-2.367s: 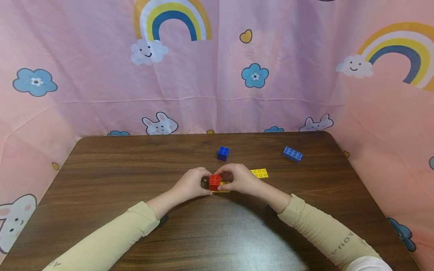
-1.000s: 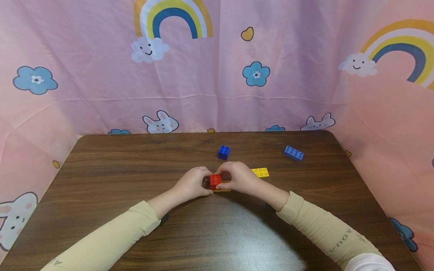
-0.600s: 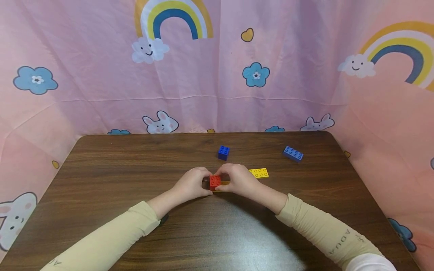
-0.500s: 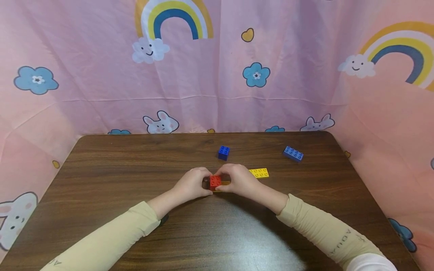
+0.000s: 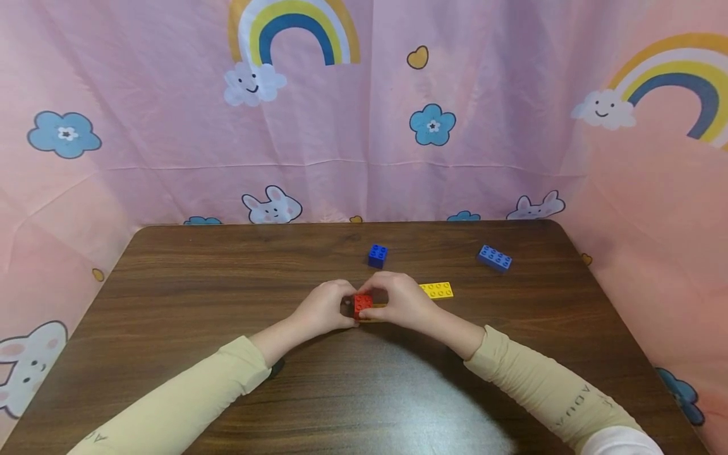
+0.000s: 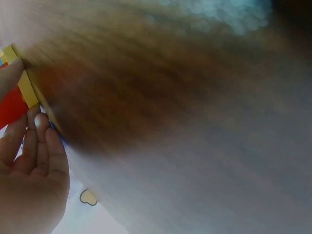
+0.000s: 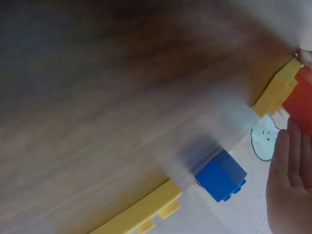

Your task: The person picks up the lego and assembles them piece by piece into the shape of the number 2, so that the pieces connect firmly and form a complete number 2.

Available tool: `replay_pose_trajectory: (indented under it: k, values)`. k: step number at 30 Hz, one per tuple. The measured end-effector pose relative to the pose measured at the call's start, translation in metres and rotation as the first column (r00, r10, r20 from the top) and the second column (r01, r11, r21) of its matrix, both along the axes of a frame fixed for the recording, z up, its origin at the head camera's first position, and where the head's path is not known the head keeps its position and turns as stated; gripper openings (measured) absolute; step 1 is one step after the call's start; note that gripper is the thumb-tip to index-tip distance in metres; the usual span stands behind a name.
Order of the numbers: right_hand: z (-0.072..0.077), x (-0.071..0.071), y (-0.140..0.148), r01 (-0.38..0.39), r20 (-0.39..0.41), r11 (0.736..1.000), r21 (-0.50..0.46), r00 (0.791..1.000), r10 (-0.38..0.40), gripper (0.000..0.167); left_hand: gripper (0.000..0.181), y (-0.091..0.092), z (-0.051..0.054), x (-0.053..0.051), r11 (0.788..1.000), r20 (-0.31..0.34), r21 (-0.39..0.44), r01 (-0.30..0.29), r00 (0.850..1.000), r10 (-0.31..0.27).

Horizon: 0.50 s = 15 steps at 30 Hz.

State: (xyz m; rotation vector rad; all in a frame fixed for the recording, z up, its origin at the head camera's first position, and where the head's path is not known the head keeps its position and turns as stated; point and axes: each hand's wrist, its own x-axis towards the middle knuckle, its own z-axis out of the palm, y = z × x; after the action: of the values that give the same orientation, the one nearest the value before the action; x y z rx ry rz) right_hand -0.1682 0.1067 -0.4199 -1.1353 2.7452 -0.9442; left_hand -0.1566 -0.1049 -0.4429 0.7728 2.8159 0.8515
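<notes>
A red building brick [image 5: 363,302] with studs on top sits on the left end of a thin yellow plate [image 5: 372,320] in the middle of the table. From the left, my left hand [image 5: 323,308] pinches the plate, its thumb at the near edge and its fingers at the far side. My right hand [image 5: 402,301] grips the red brick between thumb and fingers and covers part of the plate. Close up in the left wrist view, the yellow plate [image 6: 28,87] lies under the red brick [image 6: 12,107]. The right wrist view shows the plate's bare studded end [image 7: 275,92].
A second yellow plate [image 5: 438,290] lies just beyond my right hand, partly hidden by it. Behind my hands stands a small dark blue brick [image 5: 378,256]. Farther right is a longer blue brick [image 5: 495,258]. A patterned curtain [image 5: 318,139] hangs behind the table [image 5: 227,265].
My right thumb has slid a little left across the front of the red brick. Both hands otherwise keep nearly the same place, and the loose bricks lie where they were.
</notes>
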Motion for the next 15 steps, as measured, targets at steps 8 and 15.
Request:
replay_pose_trajectory:
  k: [8,15]
  values:
    - [0.0025,-0.0027,-0.0030,-0.029,0.025,0.999,-0.020,0.999,0.030,0.029,0.042,-0.0021,0.0009,-0.0010,1.000,-0.007,0.015,0.011,1.000,-0.010]
    - [0.0040,-0.0032,-0.0045,-0.005,0.071,1.000,-0.007,0.997,0.005,0.028,0.042,-0.0022,-0.0001,-0.0008,1.000,-0.011,0.013,0.015,1.000,-0.015]
